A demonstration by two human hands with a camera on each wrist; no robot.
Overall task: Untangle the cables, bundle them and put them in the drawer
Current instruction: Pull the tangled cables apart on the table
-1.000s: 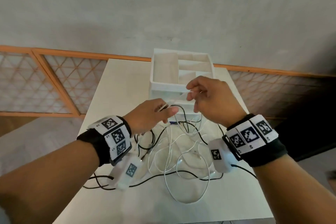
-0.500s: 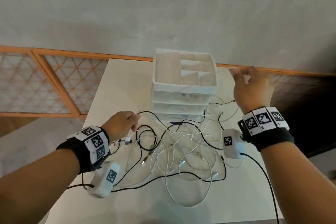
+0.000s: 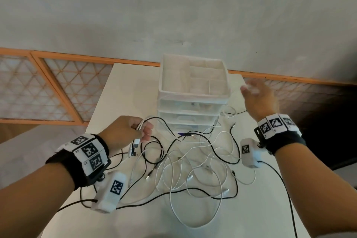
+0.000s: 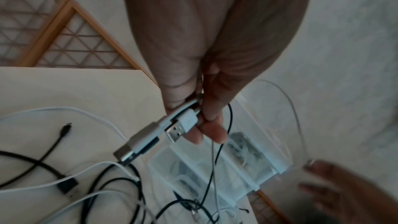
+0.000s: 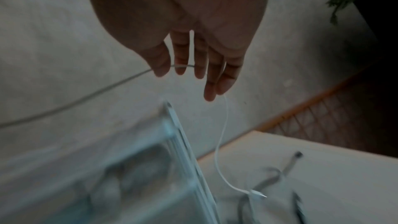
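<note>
Cables (image 3: 193, 162) sprawl tangled on the table (image 3: 123, 91), drawers (image 3: 193, 100) at twelve o'clock; left hand (image 3: 125, 131) grips plugs (image 4: 163, 132), right hand (image 3: 258, 96) pinches a white cable (image 5: 221, 142).

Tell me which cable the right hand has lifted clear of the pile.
The thin white cable: pinched at the right hand, its free plug dangling beside the drawer unit. The others lie on the table or run to the left hand.

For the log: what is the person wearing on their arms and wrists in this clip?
Both forearms are bare, with no sleeves. Each wrist carries a black band wrapped with white square tiles printed with black fiducial markers. Below each band hangs a white camera pod bearing one more marker, the left one and the right one. A thin black cable trails from the right pod.
</note>
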